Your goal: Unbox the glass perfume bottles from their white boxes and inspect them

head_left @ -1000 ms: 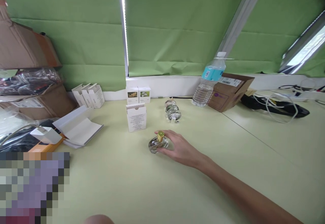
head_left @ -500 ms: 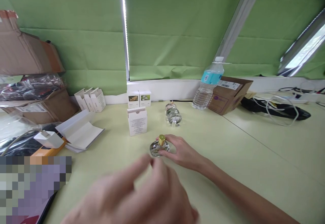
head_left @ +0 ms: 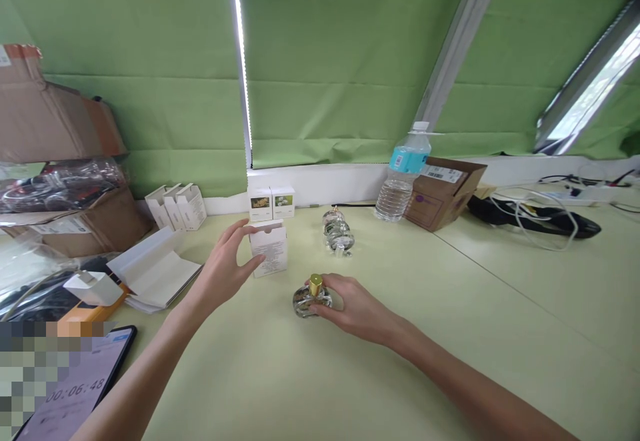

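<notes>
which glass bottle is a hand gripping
The lone gold-capped bottle in front, gripped by the right hand; no hand touches the glass bottles grouped behind it.

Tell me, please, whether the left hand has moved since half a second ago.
Yes: judged against the standing white box, the left hand has moved forward and leftward, now at its left edge.

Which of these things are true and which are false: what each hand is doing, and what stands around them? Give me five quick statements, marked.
1. The right hand holds a glass bottle with a gold cap. True.
2. Both hands hold that bottle. False: the left hand is at the front white box.
3. A water bottle stands beside a brown carton. True.
4. Red fabric hangs behind. False: green blinds hang there.
5. A phone lies lower left. True.
</notes>
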A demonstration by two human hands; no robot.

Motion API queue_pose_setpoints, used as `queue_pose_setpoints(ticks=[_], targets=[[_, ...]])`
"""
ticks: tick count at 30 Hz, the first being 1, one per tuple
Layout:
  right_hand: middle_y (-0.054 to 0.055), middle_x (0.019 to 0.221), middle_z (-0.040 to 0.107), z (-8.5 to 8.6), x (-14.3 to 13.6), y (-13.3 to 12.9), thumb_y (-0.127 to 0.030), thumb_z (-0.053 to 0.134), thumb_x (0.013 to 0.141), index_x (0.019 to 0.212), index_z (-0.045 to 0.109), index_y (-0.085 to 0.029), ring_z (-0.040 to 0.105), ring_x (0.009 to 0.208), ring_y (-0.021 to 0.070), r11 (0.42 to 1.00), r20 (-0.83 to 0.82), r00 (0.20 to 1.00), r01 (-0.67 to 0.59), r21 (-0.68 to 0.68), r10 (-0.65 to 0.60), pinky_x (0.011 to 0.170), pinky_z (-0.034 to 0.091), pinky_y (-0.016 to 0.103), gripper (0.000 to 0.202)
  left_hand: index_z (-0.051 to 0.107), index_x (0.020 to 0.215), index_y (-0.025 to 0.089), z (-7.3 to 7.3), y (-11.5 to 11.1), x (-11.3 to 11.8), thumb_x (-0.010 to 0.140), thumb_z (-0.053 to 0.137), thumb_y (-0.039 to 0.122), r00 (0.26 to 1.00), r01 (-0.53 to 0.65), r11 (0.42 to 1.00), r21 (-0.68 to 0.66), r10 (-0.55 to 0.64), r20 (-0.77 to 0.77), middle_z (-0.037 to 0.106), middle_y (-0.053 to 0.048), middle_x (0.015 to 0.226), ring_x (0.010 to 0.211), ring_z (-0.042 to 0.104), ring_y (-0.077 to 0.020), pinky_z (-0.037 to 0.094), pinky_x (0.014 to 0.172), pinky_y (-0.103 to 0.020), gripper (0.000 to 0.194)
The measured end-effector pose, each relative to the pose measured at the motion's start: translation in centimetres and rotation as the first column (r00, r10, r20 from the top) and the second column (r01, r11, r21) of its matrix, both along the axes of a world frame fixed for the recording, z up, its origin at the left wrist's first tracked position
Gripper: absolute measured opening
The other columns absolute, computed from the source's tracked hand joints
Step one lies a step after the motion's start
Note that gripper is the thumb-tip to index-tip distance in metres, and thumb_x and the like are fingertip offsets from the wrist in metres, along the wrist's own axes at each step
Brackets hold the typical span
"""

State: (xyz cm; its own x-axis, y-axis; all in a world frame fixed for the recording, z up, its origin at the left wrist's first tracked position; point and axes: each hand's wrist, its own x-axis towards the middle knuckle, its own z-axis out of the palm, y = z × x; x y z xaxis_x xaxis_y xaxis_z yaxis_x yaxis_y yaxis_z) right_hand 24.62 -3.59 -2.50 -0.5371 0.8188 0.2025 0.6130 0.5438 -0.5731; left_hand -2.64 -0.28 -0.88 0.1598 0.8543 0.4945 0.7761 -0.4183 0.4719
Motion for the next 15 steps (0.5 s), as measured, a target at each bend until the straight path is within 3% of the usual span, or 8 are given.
queue_pose_setpoints(ticks=[6,15], targets=[[0.003,0.091,0.066,-0.1,-0.1,0.0,-0.041,0.055,0.089,0.097,0.059,-0.020,0.058,0.082,0.0188,1.000,0.003,1.000,0.008,-0.020,-0.008,0.074,0.043,0.029,0.023,0.054,0.101,0.025,-0.4,0.7,0.3,0.084,0.060,0.033,0.966,0.086,0.995,-0.049,-0.071,0.248,0.059,-0.003,0.124,0.106,0.062,-0.0219,0.051,0.094,-0.042,0.020],[0.002,0.093,0.067,0.0,0.3,-0.1,-0.037,0.058,0.088,0.096,0.059,-0.022,0.060,0.084,0.0192,1.000,0.033,0.999,0.002,-0.028,-0.001,0.074,0.043,0.029,0.017,0.056,0.107,0.026,-1.6,0.7,0.5,0.089,0.054,0.031,0.968,0.105,0.993,-0.051,-0.090,0.234,0.065,-0.002,0.111,0.095,0.065,-0.0198,0.054,0.084,-0.036,0.019]])
